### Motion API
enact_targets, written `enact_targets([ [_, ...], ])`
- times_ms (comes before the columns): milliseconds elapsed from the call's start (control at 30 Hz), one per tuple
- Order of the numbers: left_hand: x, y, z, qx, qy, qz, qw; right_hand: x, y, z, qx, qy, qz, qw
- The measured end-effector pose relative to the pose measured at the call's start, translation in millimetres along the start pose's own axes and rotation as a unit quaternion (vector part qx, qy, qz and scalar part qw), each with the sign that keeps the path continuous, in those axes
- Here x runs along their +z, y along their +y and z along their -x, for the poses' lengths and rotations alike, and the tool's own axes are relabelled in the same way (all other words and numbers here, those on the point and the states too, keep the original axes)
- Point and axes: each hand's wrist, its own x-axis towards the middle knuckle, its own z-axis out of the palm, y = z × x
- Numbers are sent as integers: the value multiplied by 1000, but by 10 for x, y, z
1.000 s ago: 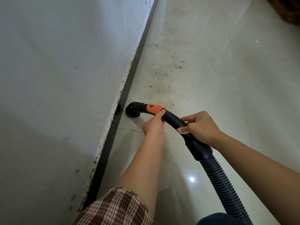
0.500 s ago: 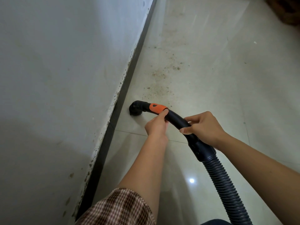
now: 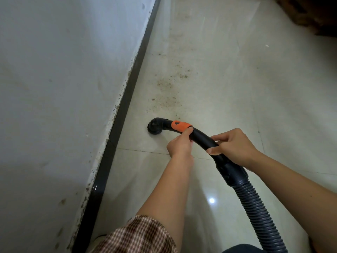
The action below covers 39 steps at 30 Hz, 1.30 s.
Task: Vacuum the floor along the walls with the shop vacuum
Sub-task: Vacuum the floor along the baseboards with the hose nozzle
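A black curved vacuum handle (image 3: 202, 138) with an orange band (image 3: 179, 126) ends in a round black nozzle (image 3: 155, 126) that sits on the pale tiled floor (image 3: 228, 84), a short way right of the dark baseboard (image 3: 127, 92). My left hand (image 3: 179, 145) grips the handle just behind the orange band. My right hand (image 3: 235, 145) grips the handle further back, near the collar where the ribbed grey hose (image 3: 259, 212) starts. Brown dirt specks (image 3: 165, 86) lie scattered on the floor just beyond the nozzle.
A white scuffed wall (image 3: 63, 79) fills the left side, with chipped paint along the baseboard. A dark brown object (image 3: 313, 13) sits at the top right corner. The hose runs down to the bottom right edge.
The nozzle has slid away from the baseboard to the right and forward, closer to the dirt specks. Both hands have kept their grips and moved with it.
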Motion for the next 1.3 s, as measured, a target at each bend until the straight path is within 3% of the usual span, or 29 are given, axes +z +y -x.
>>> enact_targets([
  [967,295,-797,339,-48,-38,-90,994,-584,650,507,72,37,-39,996],
  [1300,49,-737,360,-21,-36,-79,996,-412,683,532,52,3,-51,997],
])
